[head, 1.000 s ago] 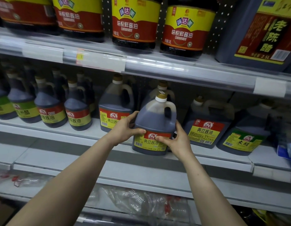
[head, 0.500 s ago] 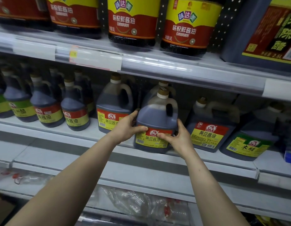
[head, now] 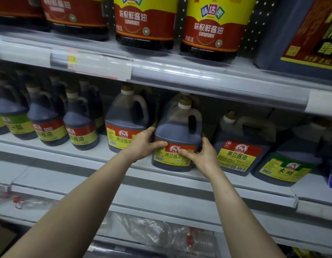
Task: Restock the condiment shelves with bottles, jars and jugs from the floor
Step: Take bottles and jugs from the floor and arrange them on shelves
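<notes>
While left hand point(head: 142, 146) and right hand point(head: 202, 157) clamp its lower flanks, thumbs on label point(head: 169, 158), soy sauce jug point(head: 177, 135) sits upright at front of middle shelf point(head: 161, 185), between two like jugs point(head: 127, 125). Step: seating it in row. Next, probably: nudge back flush, label square, then let go.

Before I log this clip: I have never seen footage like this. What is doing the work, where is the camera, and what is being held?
There is no machine here: a person restocks a shop shelf with bare hands. The single picture comes from a wide-angle camera on their head, looking forward and down. The left hand and right hand grip a dark soy sauce jug by its sides at the front of the middle shelf. A matching jug stands on its left, a wider jug on its right, smaller bottles further left, big bottles on the upper shelf.
</notes>
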